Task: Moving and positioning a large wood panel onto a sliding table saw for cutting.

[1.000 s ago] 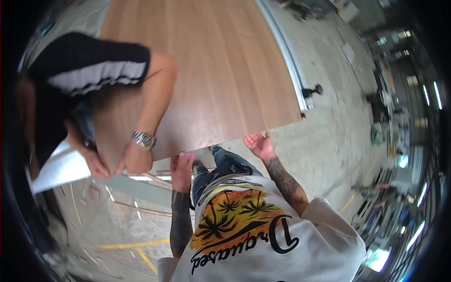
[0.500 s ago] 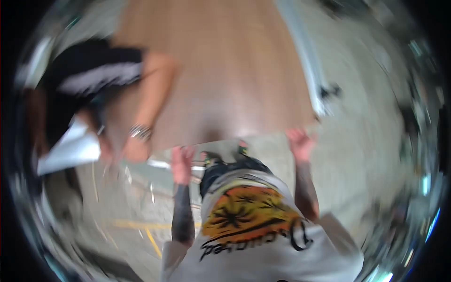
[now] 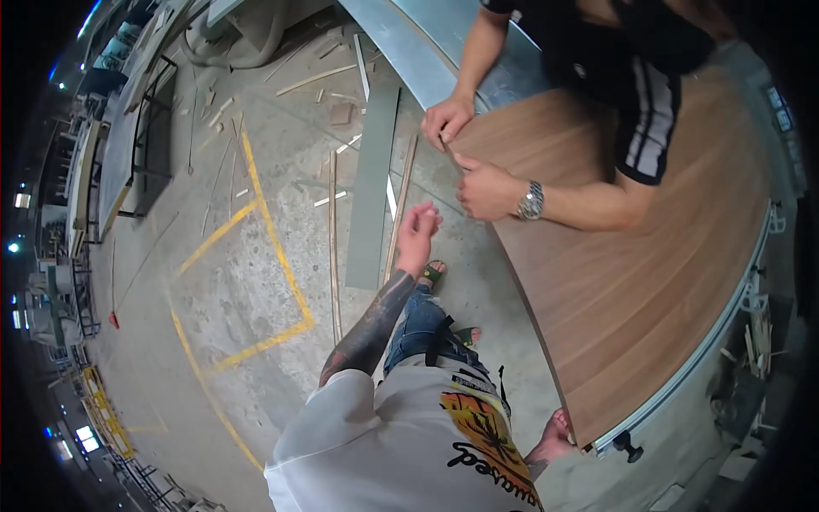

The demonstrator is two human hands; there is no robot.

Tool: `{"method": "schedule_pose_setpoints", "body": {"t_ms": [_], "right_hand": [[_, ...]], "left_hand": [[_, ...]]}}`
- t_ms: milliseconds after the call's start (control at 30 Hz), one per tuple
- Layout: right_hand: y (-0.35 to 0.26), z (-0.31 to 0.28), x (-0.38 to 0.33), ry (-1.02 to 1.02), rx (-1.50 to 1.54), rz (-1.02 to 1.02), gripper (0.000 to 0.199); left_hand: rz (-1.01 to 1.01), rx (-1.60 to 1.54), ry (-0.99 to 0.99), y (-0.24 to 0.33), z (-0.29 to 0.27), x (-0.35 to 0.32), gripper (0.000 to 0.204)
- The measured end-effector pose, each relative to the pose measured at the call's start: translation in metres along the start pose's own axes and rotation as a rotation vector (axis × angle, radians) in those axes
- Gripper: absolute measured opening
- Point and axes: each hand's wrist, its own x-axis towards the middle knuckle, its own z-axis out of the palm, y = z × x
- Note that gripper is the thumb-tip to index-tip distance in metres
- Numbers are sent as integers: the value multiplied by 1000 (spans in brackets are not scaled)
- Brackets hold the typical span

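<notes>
A large brown wood-grain board (image 3: 589,299) fills the right side, its near edge running from the co-worker's hands to a corner beside me. My left hand (image 3: 416,235) hangs above the floor, apart from that edge, with loosely bent fingers and nothing visible in them. At the near corner, my right hand (image 3: 554,435) grips the board's edge; the board hides part of its fingers. A co-worker in a black shirt leans over the board. One co-worker's hand (image 3: 452,118) pinches the far corner, and the other hand (image 3: 490,189), with a metal wristwatch (image 3: 531,200), rests at the edge.
A metal rail (image 3: 682,388) with a black knob (image 3: 630,447) borders the board. On the floor lie a grey-green panel (image 3: 373,196), long wooden strips (image 3: 333,247), offcuts and yellow lines (image 3: 273,230). A pale metal table surface (image 3: 426,51) stands beyond; racks line the left.
My view has swung left, so the board now appears at the right. My left hand has come off the board's edge, while my right remains at its corner. The co-worker's hands are at the other corner.
</notes>
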Motion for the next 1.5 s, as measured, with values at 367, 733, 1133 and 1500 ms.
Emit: {"method": "schedule_pose_setpoints", "body": {"t_ms": [367,733,1133,1500], "right_hand": [[65,33,6,52,-239,-155,59],[75,29,8,93,-391,-228,57],[77,27,23,71,-508,-198,57],[101,52,3,173,-575,-251,61]], "left_hand": [[232,-88,-76,45,13,116,22],[163,141,50,52,55,122,8],[250,184,276,61,80,113,8],[214,284,240,81,81,124,14]]}}
